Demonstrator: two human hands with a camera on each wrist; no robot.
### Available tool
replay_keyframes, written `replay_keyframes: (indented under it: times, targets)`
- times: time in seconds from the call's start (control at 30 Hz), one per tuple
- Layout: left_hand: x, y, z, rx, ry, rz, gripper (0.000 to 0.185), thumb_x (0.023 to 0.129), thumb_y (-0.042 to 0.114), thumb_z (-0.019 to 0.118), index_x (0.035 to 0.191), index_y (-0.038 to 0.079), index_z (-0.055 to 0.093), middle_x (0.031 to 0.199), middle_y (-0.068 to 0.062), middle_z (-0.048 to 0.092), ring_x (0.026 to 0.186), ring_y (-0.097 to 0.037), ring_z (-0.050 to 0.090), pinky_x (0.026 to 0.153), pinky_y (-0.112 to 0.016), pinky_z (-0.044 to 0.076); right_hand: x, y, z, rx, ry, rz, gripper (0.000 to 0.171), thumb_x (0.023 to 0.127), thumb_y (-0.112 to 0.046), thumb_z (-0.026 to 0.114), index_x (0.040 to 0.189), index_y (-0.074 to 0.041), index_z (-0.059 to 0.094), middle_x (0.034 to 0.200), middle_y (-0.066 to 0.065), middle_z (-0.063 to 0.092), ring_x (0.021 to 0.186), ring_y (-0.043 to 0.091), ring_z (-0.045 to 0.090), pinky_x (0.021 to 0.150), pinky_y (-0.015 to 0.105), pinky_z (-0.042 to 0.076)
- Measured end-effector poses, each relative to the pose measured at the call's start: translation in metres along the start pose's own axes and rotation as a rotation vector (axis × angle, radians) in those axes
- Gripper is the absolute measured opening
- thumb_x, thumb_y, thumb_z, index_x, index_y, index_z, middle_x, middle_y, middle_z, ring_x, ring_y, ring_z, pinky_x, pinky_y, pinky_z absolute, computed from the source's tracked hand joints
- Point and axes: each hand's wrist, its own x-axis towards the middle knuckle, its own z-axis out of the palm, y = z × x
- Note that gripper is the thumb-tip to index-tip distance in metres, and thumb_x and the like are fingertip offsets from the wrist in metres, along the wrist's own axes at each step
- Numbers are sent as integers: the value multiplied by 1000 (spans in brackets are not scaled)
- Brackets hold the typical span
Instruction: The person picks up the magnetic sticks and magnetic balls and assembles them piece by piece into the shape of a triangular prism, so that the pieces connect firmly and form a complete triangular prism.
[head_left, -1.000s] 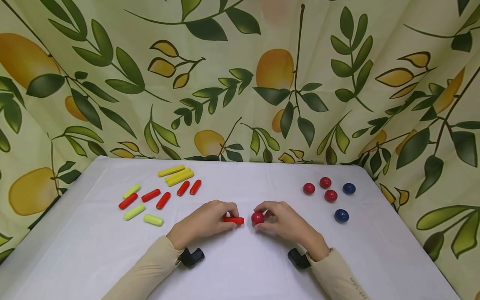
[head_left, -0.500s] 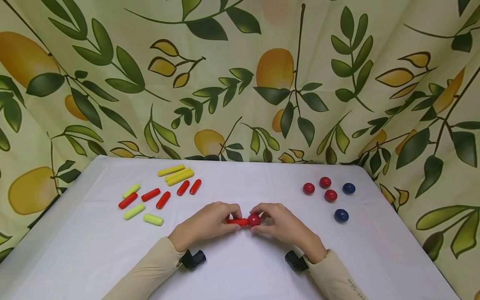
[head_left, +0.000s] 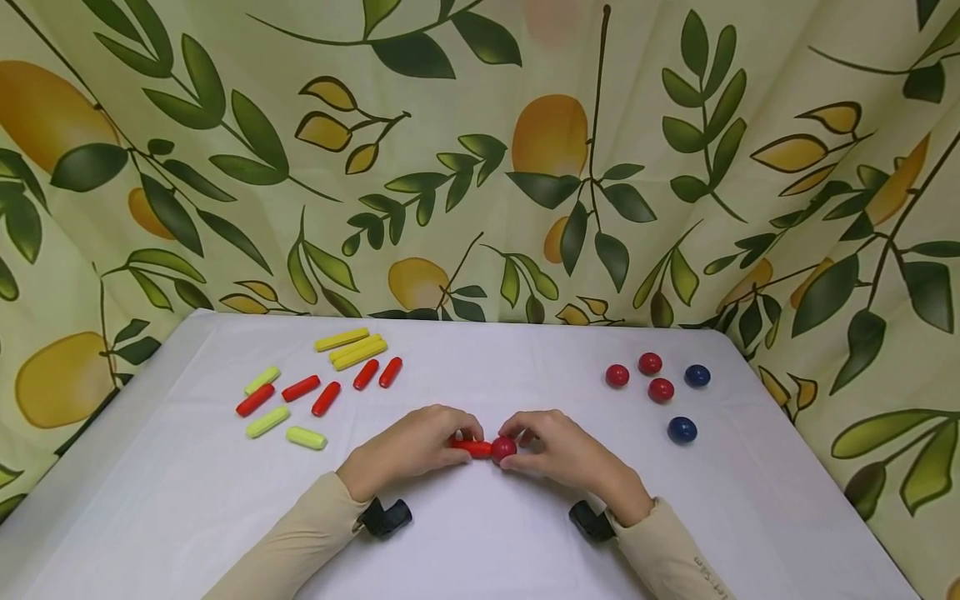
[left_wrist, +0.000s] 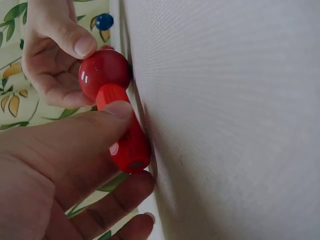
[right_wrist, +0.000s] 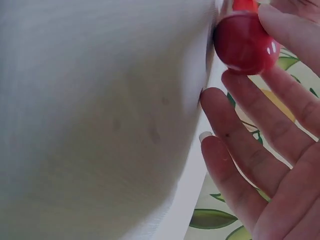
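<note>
The white cloth-covered table [head_left: 480, 533] lies flat under you, its weave fine and matte, backed from 9 to 3 o'clock by a draped curtain [head_left: 480, 150] printed with lemons and dark leaves. Both your forearms, in beige sleeves, come in from 6 o'clock and meet at the table's middle, knuckles up. Your left hand [head_left: 408, 446] curls over the red stick [head_left: 472, 448], thumb pressed along its top and fingers tucked beneath, so it grasps that smooth, round-ended plastic rod just off the cloth. Your right hand [head_left: 566, 450] pinches the red ball [head_left: 503, 448] between thumb and fingertips; the ball is glossy and sits pressed against the stick's right end, touching it. At 10 o'clock from your hands lies a loose scatter of sticks: five more red ones [head_left: 326, 399], three long yellow ones [head_left: 352, 349] lying side by side, and three short pale green ones [head_left: 267, 422]. At 2 o'clock, well apart from the hands, sit three more red balls [head_left: 649, 363] in a tight cluster and two blue balls [head_left: 682, 429], one just beside the reds and one nearer you. A small black wrist camera [head_left: 384, 517] shows beneath each cuff.
</note>
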Motion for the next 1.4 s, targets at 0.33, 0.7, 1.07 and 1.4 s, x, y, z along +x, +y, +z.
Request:
replay_keyframes:
  times: [0.33,0.7,1.07,1.4]
  targets:
    - [-2,-1,-2,69,3,32,20,89,15,73,110,18,75,100,6,68,94,-9,58,85,-26,52,-3,10,-16,2,31,34,33,86,-25,78,115,-12,69,110,0,72,98,16,65,92,40,55]
    - [-5,-2,0,107,29,47,23,90,10,72,107,26,75,102,7,61,99,-9,55,88,-27,52,-8,30,-33,-30,179,70,30,87,-20,76,114,-10,69,108,5,72,99,20,67,92,46,55]
    - [-5,0,-2,51,-28,8,23,93,15,69,115,20,72,103,8,68,97,-8,60,92,-30,53,-14,54,-45,-32,308,124,35,87,-17,76,118,-5,68,114,10,72,105,28,65,92,49,54]
    - [-5,2,-2,22,-39,-17,25,94,21,66,119,19,71,107,8,69,100,-9,59,95,-32,51,-18,70,-52,-53,397,212,35,87,-16,76,120,-6,68,121,17,68,111,36,62,95,54,52]
